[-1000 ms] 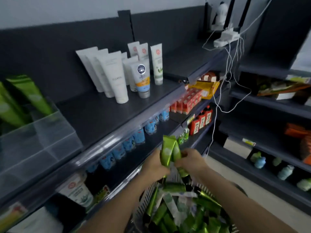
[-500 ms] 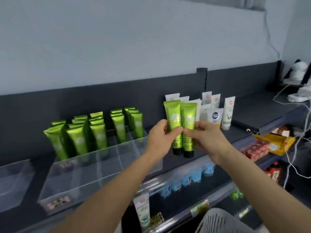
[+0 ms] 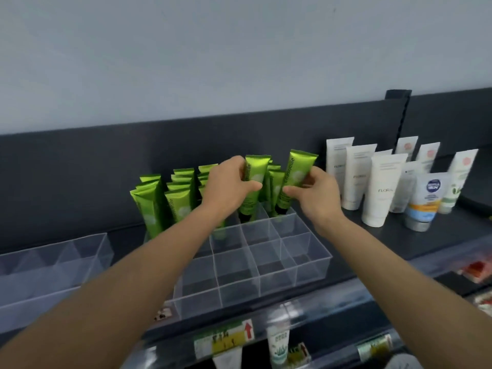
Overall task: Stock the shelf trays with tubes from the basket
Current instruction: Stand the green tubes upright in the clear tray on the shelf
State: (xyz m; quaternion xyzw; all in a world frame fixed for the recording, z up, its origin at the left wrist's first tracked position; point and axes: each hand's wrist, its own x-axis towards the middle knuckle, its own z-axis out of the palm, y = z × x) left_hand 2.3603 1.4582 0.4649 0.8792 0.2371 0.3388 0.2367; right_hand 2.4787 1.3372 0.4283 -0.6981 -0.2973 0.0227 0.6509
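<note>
The left hand (image 3: 230, 186) is curled around a green tube (image 3: 254, 171), gripping it at mid-body. The lettering running up its side is part covered by the fingers and seems to end in "…omile". The right hand (image 3: 312, 195) pinches a second green tube (image 3: 298, 169) between thumb and fingers; its vertical print reads roughly "Chamomile", with a pale round mark beneath. Both tubes are held cap down, black caps at the rim of a clear tray (image 3: 311, 265) split into square compartments. The left one dips into a middle compartment and the right one tilts over the far-right compartment.

The tray's rear compartments hold stocked tubes (image 3: 151, 203) of the same green kind, standing upright on their caps and packed close together.

On the dark shelf (image 3: 452, 235) to the right stand white tubes (image 3: 380, 193) marked "FLORA", the last letters unclear. Just beside them is a blue-and-orange tube (image 3: 426, 206) with a "NIVEA MEN" badge, and behind it slimmer tubes (image 3: 464, 171) bear a round red logo too small to read. A second tray (image 3: 66, 262) sits to the left. On the shelf edge below is a price tag (image 3: 226, 339) with a red arrow, its writing blurred.
</note>
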